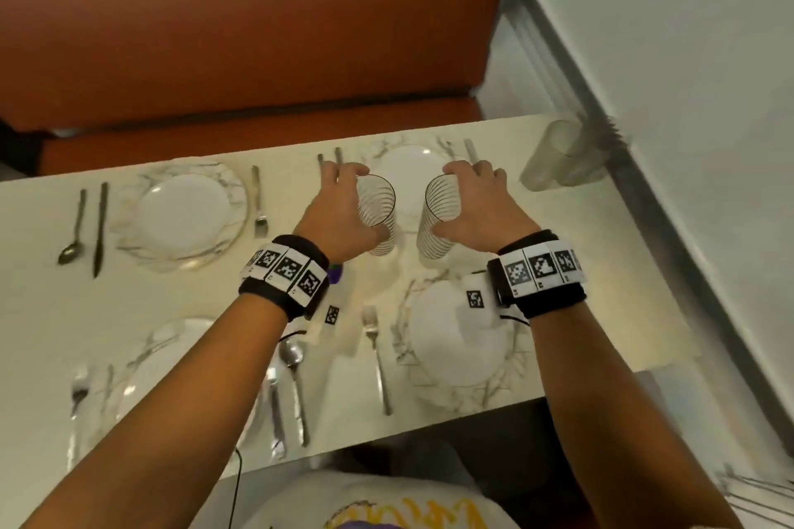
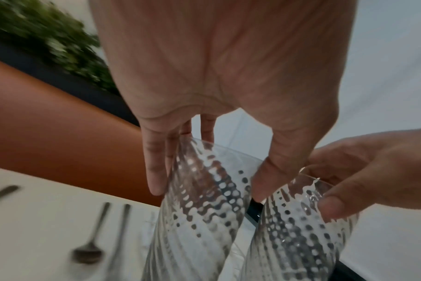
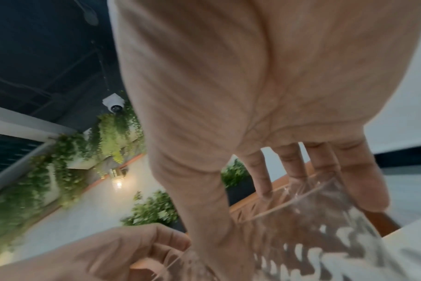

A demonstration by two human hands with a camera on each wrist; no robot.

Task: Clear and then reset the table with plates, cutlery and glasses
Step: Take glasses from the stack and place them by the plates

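Head view: pale cream counter (image 1: 601, 271) running crosswise, orange upholstered bench seat (image 1: 240, 34) along its far edge, white wall (image 1: 687, 34) with a metal rail on the right. Hanging greenery (image 3: 67, 161), a ceiling camera and a lit lamp show in the right wrist view.

Left hand (image 1: 339, 215) holds the left glass (image 1: 378, 219), fingers over its far side and thumb on the near side, close to the rim. Right hand (image 1: 477, 206) holds the right glass (image 1: 442, 219) the same way. Both glasses are ribbed tumblers, long axis roughly upright but tipped, mouths leaning away from the person, the two bodies just beside each other between the hands. Whether their bases touch the counter cannot be told.

Beyond the grips: a marbled plate (image 1: 408, 168), partly hidden by the glasses and hands. Left of the left grip: a fork (image 1: 258, 202), another plate (image 1: 180, 215), a dark knife (image 1: 100, 228) and spoon (image 1: 74, 228). Nearer the person than the grips: a plate (image 1: 455, 339) under the right wristband, with a fork (image 1: 378, 361) beside it. Far right of the right grip: a stack of frosted glasses (image 1: 554, 159), motion-blurred. Lower-left settings are blurred and crossed by the left forearm.
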